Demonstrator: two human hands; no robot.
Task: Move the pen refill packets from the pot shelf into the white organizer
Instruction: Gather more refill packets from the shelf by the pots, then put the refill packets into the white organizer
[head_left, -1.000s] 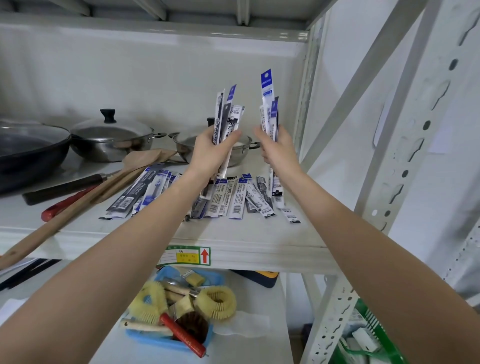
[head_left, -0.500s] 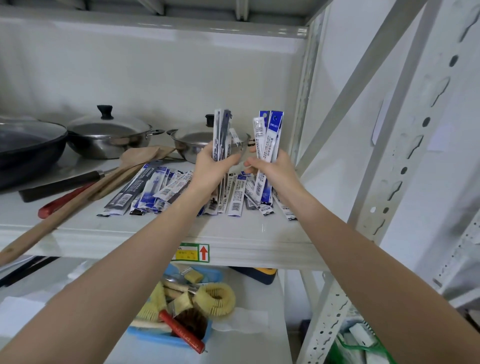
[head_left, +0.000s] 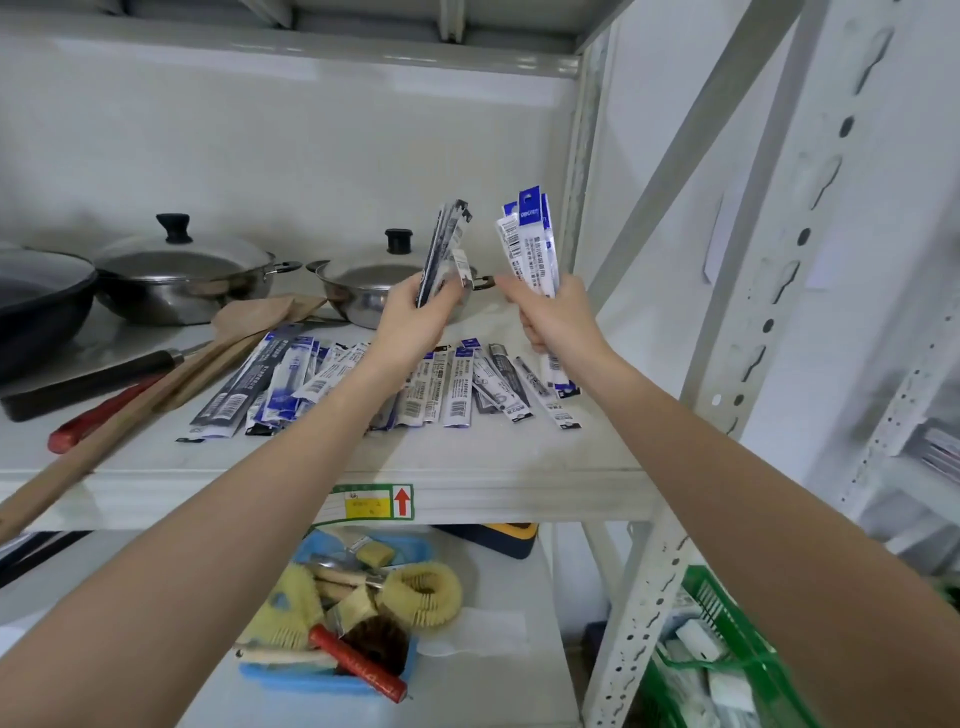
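Observation:
Several long blue-and-white pen refill packets (head_left: 457, 387) lie fanned across the front of the white pot shelf (head_left: 467, 457). My left hand (head_left: 415, 317) grips an upright bunch of refill packets (head_left: 444, 244), held edge-on above the spread. My right hand (head_left: 556, 317) holds a second upright bunch of refill packets (head_left: 532, 244) with blue tops, its lower ends hanging below my fist near the shelf's right side. The two bunches stand a little apart. No white organizer is in view.
Two lidded steel pots (head_left: 182, 275) (head_left: 374, 280), a dark wok (head_left: 36, 301), a wooden spatula (head_left: 156, 384) and a knife handle (head_left: 88, 384) crowd the shelf's left and back. Below sit a blue tray of brushes (head_left: 353, 613) and a green basket (head_left: 727, 649). Slotted rack posts (head_left: 779, 312) stand right.
Both hands dipped toward the shelf with their bunches half a second ago and have lifted slightly again. The two bunches now stand further apart. The camera tilted a little.

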